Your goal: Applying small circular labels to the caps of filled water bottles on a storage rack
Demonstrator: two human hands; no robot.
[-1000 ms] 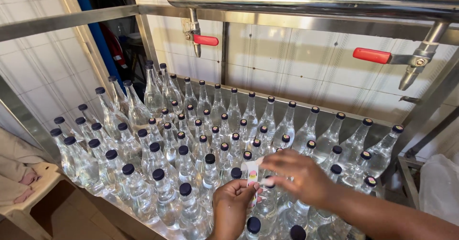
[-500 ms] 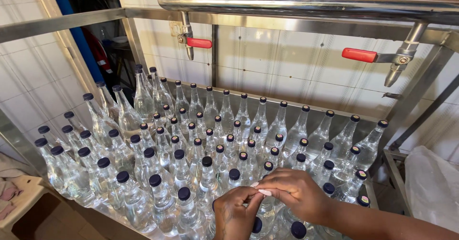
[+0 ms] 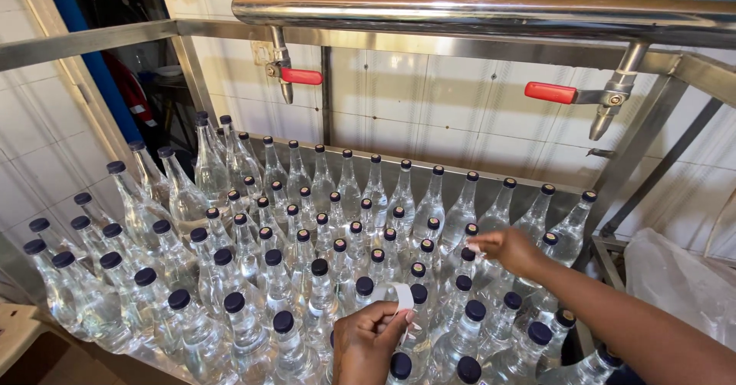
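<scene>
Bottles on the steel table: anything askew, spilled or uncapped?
Nothing spilled or uncapped that shows. The bottles all carry dark caps; those at the left end lean outward, unlike the upright middle rows. Left hand holds a white strip.

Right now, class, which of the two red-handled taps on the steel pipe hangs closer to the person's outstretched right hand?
The tap on the right, with its red handle pointing left. The right hand reaches among the bottle caps almost beneath it; the other tap hangs farther off on the left.
</scene>
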